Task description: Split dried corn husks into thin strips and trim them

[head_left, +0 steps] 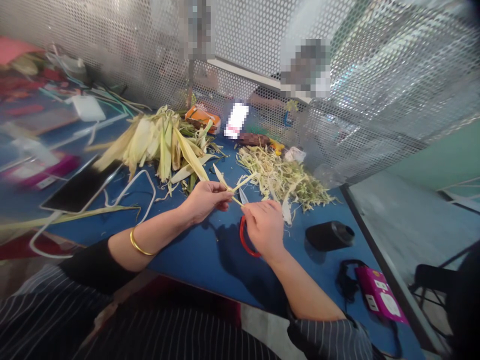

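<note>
Pinching a husk strip [237,201] near red-handled scissors [246,244], left hand [203,201] and right hand [267,231] have fingertips clamped on it; uneven tension could split it.

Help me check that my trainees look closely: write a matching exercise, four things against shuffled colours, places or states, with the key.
Things
1. pale husk strip
2. bangle
3. cylindrical container
4. box near the table's right edge

Descriptions
A. black, lying on its side
B. held by the left hand and right hand
C. magenta
D. gold, around the left forearm

Pairs: 1-B, 2-D, 3-A, 4-C
</note>
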